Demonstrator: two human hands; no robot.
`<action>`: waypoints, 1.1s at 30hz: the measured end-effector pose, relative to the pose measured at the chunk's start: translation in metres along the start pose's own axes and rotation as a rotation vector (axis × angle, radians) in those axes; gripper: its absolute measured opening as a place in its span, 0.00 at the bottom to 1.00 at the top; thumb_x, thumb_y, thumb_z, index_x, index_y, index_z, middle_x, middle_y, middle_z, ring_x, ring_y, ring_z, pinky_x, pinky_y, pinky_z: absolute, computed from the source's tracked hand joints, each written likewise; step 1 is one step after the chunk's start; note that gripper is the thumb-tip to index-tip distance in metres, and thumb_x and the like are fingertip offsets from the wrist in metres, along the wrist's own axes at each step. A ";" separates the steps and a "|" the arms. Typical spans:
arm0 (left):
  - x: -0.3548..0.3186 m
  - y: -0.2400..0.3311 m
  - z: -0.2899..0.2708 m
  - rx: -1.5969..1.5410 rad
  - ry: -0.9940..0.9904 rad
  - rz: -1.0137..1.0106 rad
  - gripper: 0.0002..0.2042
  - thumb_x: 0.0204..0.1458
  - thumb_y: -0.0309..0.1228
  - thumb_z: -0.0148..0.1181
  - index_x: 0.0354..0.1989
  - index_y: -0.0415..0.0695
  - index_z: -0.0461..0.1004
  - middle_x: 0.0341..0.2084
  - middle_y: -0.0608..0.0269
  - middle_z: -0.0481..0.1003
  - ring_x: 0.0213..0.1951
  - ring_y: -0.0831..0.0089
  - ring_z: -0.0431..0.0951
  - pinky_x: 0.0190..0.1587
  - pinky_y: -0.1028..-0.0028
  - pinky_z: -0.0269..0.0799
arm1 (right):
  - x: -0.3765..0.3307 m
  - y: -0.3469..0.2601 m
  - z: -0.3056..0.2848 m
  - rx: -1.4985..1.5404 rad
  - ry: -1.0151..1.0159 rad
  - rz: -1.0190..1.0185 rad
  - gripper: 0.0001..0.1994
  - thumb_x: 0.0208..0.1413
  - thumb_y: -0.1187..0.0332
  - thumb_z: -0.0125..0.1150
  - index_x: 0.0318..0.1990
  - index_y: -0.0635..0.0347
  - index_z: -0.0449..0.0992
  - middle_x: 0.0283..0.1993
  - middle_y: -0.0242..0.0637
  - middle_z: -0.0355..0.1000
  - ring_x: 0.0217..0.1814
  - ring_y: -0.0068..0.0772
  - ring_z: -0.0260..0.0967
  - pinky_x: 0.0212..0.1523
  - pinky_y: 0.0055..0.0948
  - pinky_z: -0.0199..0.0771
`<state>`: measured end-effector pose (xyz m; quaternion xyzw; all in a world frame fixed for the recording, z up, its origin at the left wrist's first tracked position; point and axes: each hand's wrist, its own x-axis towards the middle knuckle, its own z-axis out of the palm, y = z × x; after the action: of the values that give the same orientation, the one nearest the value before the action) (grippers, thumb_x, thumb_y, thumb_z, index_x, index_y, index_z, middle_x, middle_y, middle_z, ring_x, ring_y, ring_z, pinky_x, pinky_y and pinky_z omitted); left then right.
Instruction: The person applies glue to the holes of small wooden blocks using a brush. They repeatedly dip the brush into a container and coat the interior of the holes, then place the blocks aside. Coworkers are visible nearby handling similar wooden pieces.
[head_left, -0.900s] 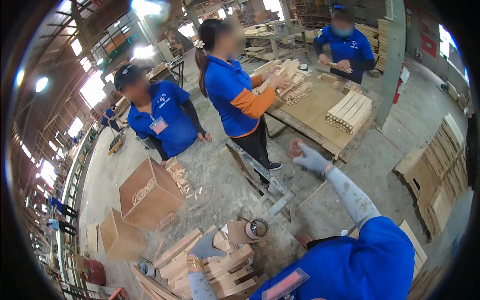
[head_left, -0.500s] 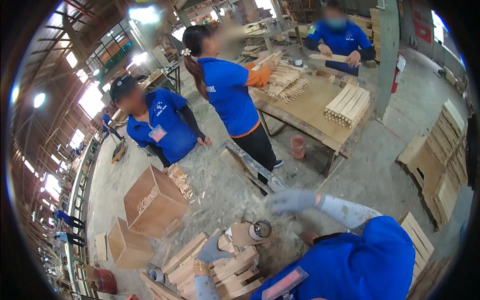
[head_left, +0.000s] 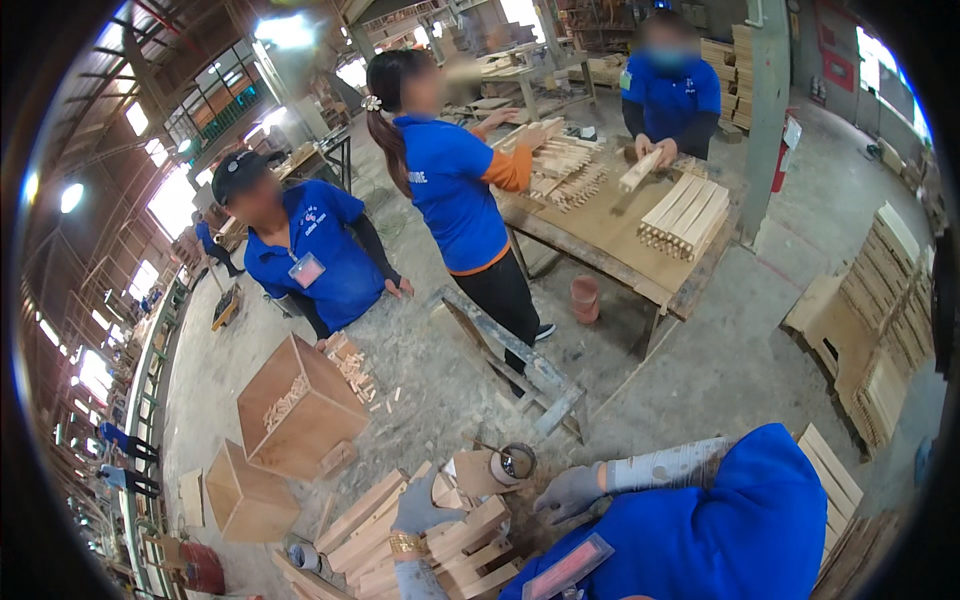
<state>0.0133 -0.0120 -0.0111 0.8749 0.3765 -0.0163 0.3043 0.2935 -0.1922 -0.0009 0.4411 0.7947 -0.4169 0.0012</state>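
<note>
My left hand (head_left: 422, 508), in a grey glove, lies on a pile of pale wooden strips (head_left: 365, 520), thumb spread away from the fingers. My right hand (head_left: 570, 492), gloved too, hangs low to the right of the pile with its fingers stretched down and leftward. Nothing shows in it. Between the hands sits a tan piece with a dark-rimmed round part (head_left: 512, 463); its kind is unclear. Shadow hides what lies just beneath my right fingertips.
Two plywood boxes (head_left: 305, 405) stand left, small wood offcuts (head_left: 352, 370) beside them. A worn frame (head_left: 520, 360) stands ahead. Beyond, co-workers in blue shirts work around a table (head_left: 590, 225) with stacked wood pieces (head_left: 685, 215). Flat wooden parts (head_left: 870, 330) lean at right.
My right hand has come down and nearer to my body from beside the worn frame. My left hand stays on the strips. Across the table, a co-worker has turned and lowered a wooden piece.
</note>
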 end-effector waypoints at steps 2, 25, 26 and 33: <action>-0.007 -0.006 0.004 0.059 0.092 0.048 0.59 0.17 0.55 0.76 0.62 0.35 0.56 0.56 0.44 0.64 0.58 0.55 0.65 0.59 0.65 0.59 | -0.008 -0.004 -0.005 -0.005 -0.019 0.060 0.25 0.54 0.50 0.51 0.54 0.57 0.68 0.47 0.46 0.72 0.49 0.50 0.69 0.48 0.42 0.67; -0.005 -0.006 0.013 -0.060 0.205 0.094 0.55 0.16 0.56 0.75 0.58 0.37 0.62 0.40 0.49 0.72 0.43 0.54 0.73 0.47 0.62 0.66 | -0.021 0.019 0.015 -0.044 -0.002 0.094 0.25 0.54 0.50 0.51 0.57 0.52 0.65 0.45 0.44 0.73 0.49 0.50 0.69 0.46 0.44 0.67; -0.006 -0.007 0.014 -0.051 0.202 0.086 0.55 0.16 0.57 0.75 0.58 0.38 0.61 0.40 0.49 0.72 0.43 0.54 0.73 0.47 0.61 0.66 | -0.022 0.018 0.013 -0.042 -0.014 0.099 0.25 0.54 0.50 0.51 0.57 0.52 0.66 0.45 0.44 0.73 0.49 0.50 0.69 0.46 0.44 0.67; 0.000 0.020 0.007 0.338 0.160 0.013 0.57 0.16 0.61 0.72 0.61 0.45 0.59 0.41 0.51 0.70 0.45 0.53 0.71 0.48 0.57 0.64 | -0.016 0.025 0.016 -0.042 0.006 0.063 0.24 0.53 0.51 0.51 0.55 0.52 0.67 0.45 0.46 0.73 0.48 0.51 0.69 0.47 0.45 0.67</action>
<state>0.0284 -0.0266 -0.0067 0.9145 0.3857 -0.0078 0.1223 0.3146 -0.2078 -0.0219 0.4672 0.7890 -0.3984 0.0212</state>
